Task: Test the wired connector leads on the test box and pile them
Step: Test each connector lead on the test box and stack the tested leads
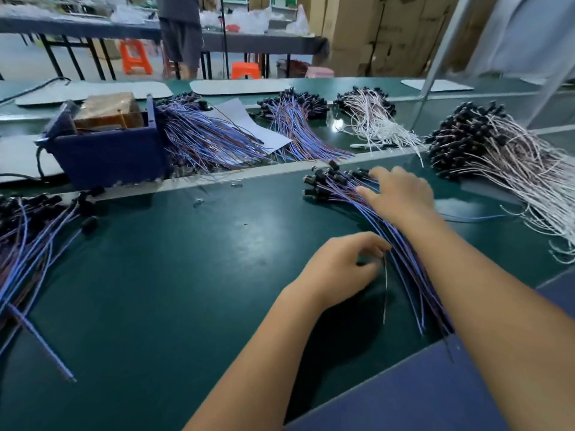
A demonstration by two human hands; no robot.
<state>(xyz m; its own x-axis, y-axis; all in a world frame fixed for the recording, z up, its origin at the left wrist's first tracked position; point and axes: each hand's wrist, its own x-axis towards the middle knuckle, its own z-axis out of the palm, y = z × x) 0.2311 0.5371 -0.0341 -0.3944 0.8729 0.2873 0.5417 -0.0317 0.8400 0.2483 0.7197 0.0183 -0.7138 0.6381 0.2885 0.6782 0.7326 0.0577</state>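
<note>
A fanned bundle of blue and brown leads (401, 244) with black connectors (329, 178) lies on the green mat (186, 275), right of centre. My right hand (401, 194) rests flat on the bundle near the connector ends, fingers straight. Lower down, my left hand (339, 265) has its fingers curled at the bundle's left edge, pinching the wires there. The blue test box (109, 150) stands at the back left, apart from both hands. A second pile of blue leads (28, 244) lies at the far left.
Behind a metal rail (249, 175) lie more blue lead piles (205, 135) (298, 126) and white lead piles (373, 119) (504, 150). A grey sheet of paper (249, 119) lies between the blue piles. A person (180, 32) stands at a far bench beside orange stools (135, 56).
</note>
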